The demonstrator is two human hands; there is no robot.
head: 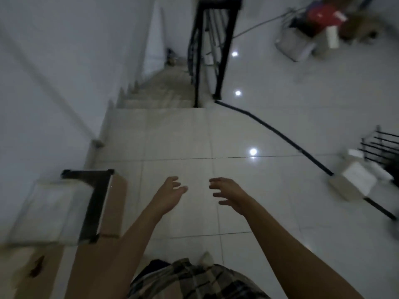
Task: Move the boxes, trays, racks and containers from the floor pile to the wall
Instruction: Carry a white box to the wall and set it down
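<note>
Both hands are out in front of me. The left hand (170, 195) and right hand (226, 195) hover over the floor (177, 137), fingers spread and loosely bent. Each grip is open and carries nothing.

On my left, hard against the wall (54, 72), a cardboard box (114, 203) has a white tray (49, 212) and a black frame (95, 203) on top. I read that as the part already moved. Off to my right, well apart from both hands, a white box (354, 180) and a black rack (380, 145) lie on the floor. A further heap (313, 29) sits beyond the railing (207, 50), too blurred to sort out. My guess is the next job is a walk over to fetch something.

Now the hazards. The stairs (164, 89) drop away straight ahead, beside the wall, so drifting forward with a bulky load blocking the view down could end in a missed step. A long black strip (274, 132) runs across the floor between me and the rack, and a foot could catch on it. The tiles are glossy, so they may be slippery. The stack by the wall sits unevenly, and a careless addition could tip the tray off.
</note>
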